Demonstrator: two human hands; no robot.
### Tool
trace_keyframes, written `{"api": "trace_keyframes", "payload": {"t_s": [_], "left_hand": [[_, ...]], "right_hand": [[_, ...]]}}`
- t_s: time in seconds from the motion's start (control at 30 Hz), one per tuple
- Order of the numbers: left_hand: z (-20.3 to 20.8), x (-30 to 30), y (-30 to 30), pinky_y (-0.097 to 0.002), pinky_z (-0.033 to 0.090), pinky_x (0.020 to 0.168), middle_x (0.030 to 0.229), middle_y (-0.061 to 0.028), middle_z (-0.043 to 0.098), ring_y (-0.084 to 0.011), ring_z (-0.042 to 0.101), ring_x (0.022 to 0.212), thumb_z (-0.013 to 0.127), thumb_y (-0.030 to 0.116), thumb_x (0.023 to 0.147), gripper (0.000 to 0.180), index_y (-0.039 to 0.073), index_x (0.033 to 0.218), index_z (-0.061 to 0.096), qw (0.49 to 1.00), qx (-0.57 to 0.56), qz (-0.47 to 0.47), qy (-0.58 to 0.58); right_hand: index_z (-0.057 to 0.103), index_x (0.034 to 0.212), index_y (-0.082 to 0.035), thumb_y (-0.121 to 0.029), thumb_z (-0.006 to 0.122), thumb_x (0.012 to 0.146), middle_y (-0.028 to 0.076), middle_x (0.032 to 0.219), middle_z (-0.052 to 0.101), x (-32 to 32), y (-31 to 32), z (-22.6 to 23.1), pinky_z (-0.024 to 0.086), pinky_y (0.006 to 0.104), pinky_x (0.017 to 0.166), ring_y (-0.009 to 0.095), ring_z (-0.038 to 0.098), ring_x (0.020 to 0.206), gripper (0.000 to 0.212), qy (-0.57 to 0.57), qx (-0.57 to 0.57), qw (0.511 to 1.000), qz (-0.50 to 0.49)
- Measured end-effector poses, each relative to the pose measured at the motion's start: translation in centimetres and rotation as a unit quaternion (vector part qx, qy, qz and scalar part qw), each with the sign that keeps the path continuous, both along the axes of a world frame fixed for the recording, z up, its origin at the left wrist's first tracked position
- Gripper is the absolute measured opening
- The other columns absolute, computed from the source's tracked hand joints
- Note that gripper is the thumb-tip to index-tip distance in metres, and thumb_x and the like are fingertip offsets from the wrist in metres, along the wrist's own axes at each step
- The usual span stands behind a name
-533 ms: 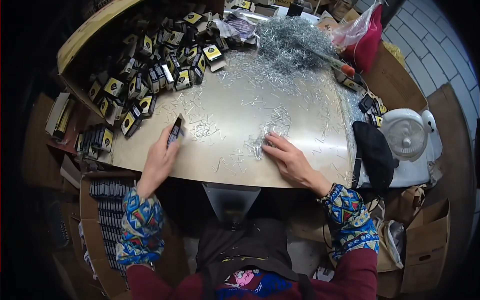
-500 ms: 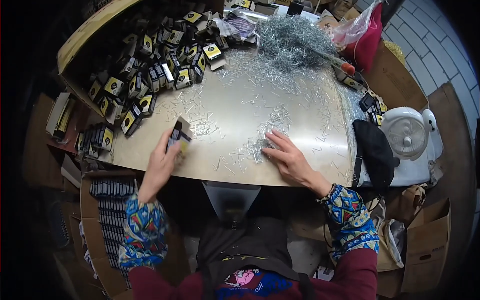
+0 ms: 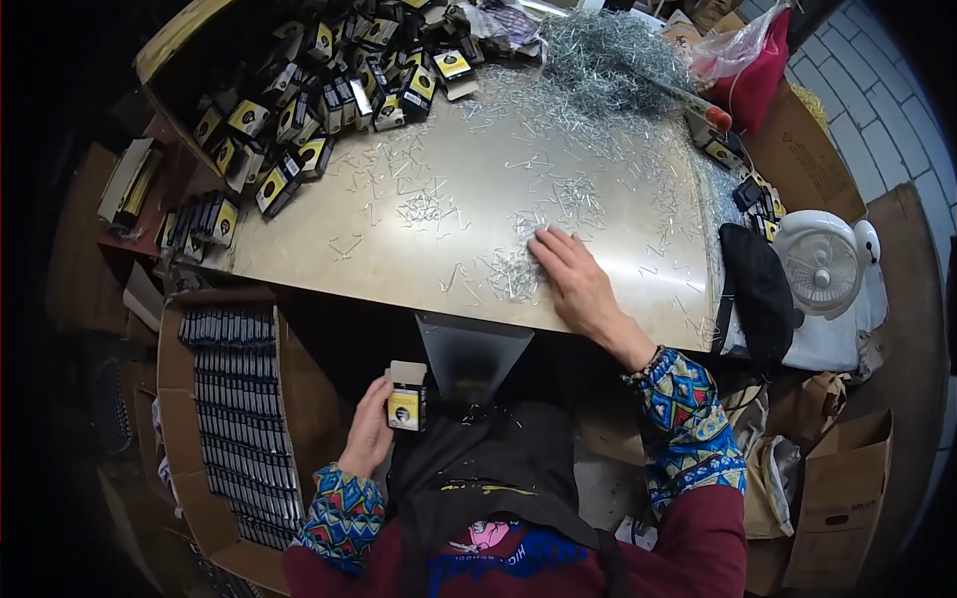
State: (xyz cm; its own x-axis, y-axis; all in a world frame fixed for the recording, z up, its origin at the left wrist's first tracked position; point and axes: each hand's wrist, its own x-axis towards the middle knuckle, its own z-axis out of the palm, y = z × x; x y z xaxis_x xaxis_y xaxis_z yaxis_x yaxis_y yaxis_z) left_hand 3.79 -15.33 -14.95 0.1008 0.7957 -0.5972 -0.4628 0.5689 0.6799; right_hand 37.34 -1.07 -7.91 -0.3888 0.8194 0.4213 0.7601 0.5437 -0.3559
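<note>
My left hand is closed around a small black-and-yellow cardboard box, holding it upright over my lap, below the table's front edge. The box's top flap stands up. On the table my right hand lies with its fingers stretched out, fingertips at the edge of a small pile of bent metal wire hooks. Other little heaps of the same hooks are scattered across the tabletop. A grey metal chute hangs under the front edge, between my hands.
Many small boxes are heaped at the back left. A large tangle of wire hooks fills the back. On the right are a white fan and a black cloth. A carton of packed boxes stands lower left.
My left hand has brought the box from above the table down to my lap. The right hand stays at the hooks, its fingers now closer together. The view has shifted slightly.
</note>
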Motion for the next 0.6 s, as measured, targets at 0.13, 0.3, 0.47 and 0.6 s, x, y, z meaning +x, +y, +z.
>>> {"api": "trace_keyframes", "payload": {"t_s": [0.13,0.3,0.47,0.6], "left_hand": [[-1.4,1.9,-0.7,-0.0295,0.052,0.074,0.107,-0.0018,0.059,-0.0122,0.059,0.096,0.047,0.019,0.097,0.034,0.009,0.129,0.051,0.990,-0.046,-0.100,0.088],[-4.0,4.5,-1.4,-0.0243,0.044,0.074,0.096,0.0026,0.057,-0.0066,0.051,0.087,0.051,0.015,0.094,0.029,0.005,0.121,0.057,0.966,0.064,-0.219,0.123],[-3.1,6.9,-2.8,-0.0205,0.043,0.068,0.094,0.0020,0.060,-0.0044,0.053,0.082,0.056,0.019,0.094,0.022,0.006,0.111,0.059,0.988,-0.014,-0.145,0.054],[-2.7,8.1,-3.5,-0.0183,0.038,0.056,0.090,0.0023,0.060,-0.0033,0.054,0.077,0.056,0.017,0.093,0.015,0.010,0.106,0.056,0.996,-0.077,-0.039,0.021]], "right_hand": [[0.057,0.126,-0.002,-0.005,0.055,0.093,0.021,0.134,0.053,0.1,0.5,-0.3,0.038,0.0436,0.109,0.036,0.048,0.129,0.034,0.107,-0.054,0.993,0.014],[0.050,0.134,-0.003,-0.018,0.053,0.097,0.024,0.141,0.045,-4.6,1.1,-0.2,0.033,0.0485,0.111,0.039,0.040,0.134,0.040,0.002,-0.019,0.999,-0.045],[0.047,0.135,-0.001,-0.023,0.053,0.097,0.023,0.144,0.041,-8.9,-2.4,-0.4,0.030,0.0500,0.111,0.040,0.037,0.135,0.044,-0.028,-0.036,0.999,0.028],[0.044,0.136,0.004,-0.022,0.053,0.097,0.026,0.144,0.039,-9.9,-6.4,0.8,0.028,0.0504,0.113,0.041,0.033,0.138,0.047,-0.009,-0.082,0.996,0.035]]}}
